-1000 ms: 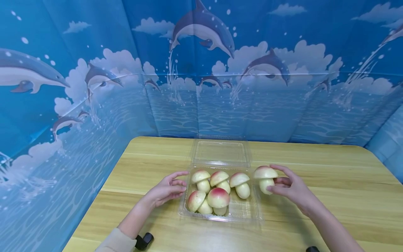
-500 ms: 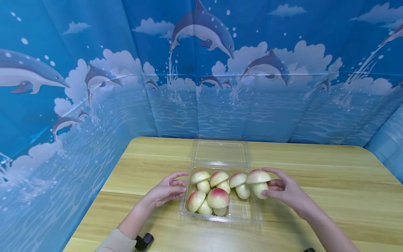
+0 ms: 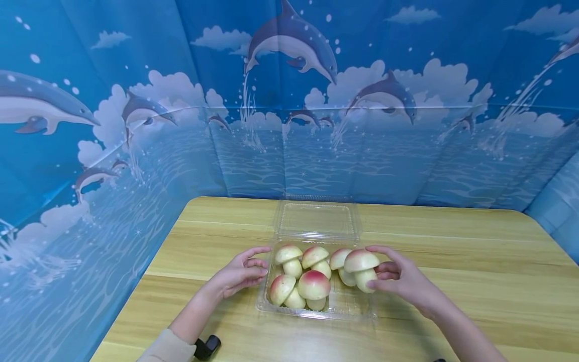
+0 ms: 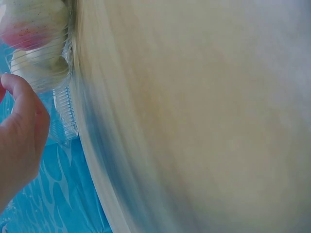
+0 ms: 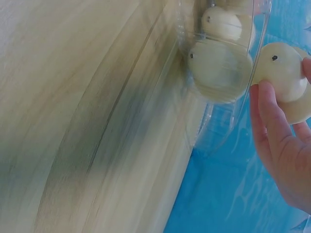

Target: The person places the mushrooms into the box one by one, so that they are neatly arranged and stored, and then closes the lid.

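Note:
My right hand (image 3: 404, 281) pinches a toy mushroom (image 3: 362, 261) with a pink-tinged cap between thumb and fingers, above the right side of a clear plastic box (image 3: 353, 314). In the right wrist view this mushroom (image 5: 279, 73) shows a small dark spot on its stem end, outside the box's clear wall. Several more mushrooms lie in the box, among them one with a deep pink cap (image 3: 314, 284). The held mushroom partly hides the back-right one (image 3: 339, 258). My left hand (image 3: 242, 274) rests at the box's left side, fingers loosely bent.
The box's hinged clear lid (image 3: 318, 219) lies folded back toward the table's far edge. Wood-grain table (image 3: 475, 261) surrounds the box. A blue dolphin-print curtain (image 3: 289, 151) hangs behind and at the sides. A black wrist device (image 3: 208, 347) sits by the left sleeve.
My right hand has carried the mushroom leftward and slightly nearer, from beside the box to over its right part. The left hand has stayed still.

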The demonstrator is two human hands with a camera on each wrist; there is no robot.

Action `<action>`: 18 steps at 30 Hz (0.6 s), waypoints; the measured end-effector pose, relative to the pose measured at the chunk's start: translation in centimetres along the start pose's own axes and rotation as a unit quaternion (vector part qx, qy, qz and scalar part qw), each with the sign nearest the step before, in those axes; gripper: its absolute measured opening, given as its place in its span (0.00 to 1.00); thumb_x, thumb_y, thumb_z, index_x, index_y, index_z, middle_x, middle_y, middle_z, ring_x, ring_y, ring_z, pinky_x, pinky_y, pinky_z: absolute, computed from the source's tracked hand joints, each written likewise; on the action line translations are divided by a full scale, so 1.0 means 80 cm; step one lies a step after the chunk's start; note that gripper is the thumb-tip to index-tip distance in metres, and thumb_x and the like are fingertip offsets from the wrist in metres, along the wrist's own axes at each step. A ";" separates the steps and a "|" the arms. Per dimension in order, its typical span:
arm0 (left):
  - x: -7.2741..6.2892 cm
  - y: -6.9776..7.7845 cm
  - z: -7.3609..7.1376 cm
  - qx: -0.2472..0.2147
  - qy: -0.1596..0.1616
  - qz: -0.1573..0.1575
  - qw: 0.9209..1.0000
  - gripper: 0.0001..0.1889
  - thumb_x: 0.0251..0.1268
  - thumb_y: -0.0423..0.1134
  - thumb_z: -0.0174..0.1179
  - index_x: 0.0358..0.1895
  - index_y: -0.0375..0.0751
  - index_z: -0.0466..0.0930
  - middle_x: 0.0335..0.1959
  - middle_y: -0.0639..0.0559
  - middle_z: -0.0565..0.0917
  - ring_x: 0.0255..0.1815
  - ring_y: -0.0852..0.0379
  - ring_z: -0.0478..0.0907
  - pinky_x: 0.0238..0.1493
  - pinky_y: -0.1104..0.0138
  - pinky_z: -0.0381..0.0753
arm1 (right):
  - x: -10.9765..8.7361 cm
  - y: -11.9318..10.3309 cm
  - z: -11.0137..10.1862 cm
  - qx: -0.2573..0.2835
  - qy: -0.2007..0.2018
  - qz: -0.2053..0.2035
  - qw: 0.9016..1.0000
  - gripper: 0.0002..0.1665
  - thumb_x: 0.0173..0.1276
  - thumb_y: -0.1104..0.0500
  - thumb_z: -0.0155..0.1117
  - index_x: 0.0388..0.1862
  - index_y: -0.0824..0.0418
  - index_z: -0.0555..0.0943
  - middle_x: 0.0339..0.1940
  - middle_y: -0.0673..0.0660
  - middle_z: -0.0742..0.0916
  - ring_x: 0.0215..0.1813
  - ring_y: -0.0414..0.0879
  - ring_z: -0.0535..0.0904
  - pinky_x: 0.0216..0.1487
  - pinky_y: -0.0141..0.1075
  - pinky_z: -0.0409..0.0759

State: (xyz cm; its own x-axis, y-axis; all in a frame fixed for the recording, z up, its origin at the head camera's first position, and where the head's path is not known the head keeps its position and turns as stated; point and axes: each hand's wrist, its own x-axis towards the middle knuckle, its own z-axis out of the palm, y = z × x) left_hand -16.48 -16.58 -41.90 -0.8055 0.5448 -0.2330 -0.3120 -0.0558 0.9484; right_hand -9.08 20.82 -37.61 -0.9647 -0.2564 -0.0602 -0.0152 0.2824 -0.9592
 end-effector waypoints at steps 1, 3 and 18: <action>0.000 0.000 0.000 0.000 0.000 0.000 1.000 0.34 0.59 0.23 0.55 0.70 0.35 0.54 0.36 0.50 0.76 0.29 0.62 0.74 0.33 0.73 0.77 | 0.000 0.000 0.001 -0.001 -0.001 0.000 1.000 0.43 0.55 0.63 0.70 0.67 0.65 0.61 0.41 0.64 0.79 0.41 0.48 0.77 0.38 0.37 0.80; 0.000 -0.001 -0.001 0.000 0.000 -0.001 1.000 0.34 0.59 0.23 0.55 0.70 0.35 0.54 0.36 0.50 0.76 0.29 0.62 0.75 0.33 0.73 0.77 | 0.000 -0.001 0.002 -0.002 -0.004 0.000 1.000 0.43 0.55 0.63 0.70 0.67 0.65 0.61 0.41 0.64 0.78 0.41 0.48 0.76 0.38 0.36 0.80; 0.002 -0.001 -0.002 0.001 0.008 -0.008 1.000 0.34 0.59 0.23 0.55 0.69 0.37 0.56 0.36 0.50 0.76 0.30 0.61 0.74 0.33 0.72 0.77 | 0.001 -0.006 0.019 -0.047 -0.065 -0.056 0.995 0.41 0.53 0.62 0.72 0.64 0.66 0.65 0.39 0.63 0.80 0.40 0.49 0.78 0.40 0.36 0.80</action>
State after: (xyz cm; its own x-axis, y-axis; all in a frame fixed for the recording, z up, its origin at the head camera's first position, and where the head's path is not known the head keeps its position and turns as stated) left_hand -16.67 -16.60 -42.01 -0.8084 0.5319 -0.2522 -0.3249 -0.0459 0.9446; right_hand -8.72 19.27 -37.54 -0.9136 -0.4065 0.0045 -0.1509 0.3288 -0.9323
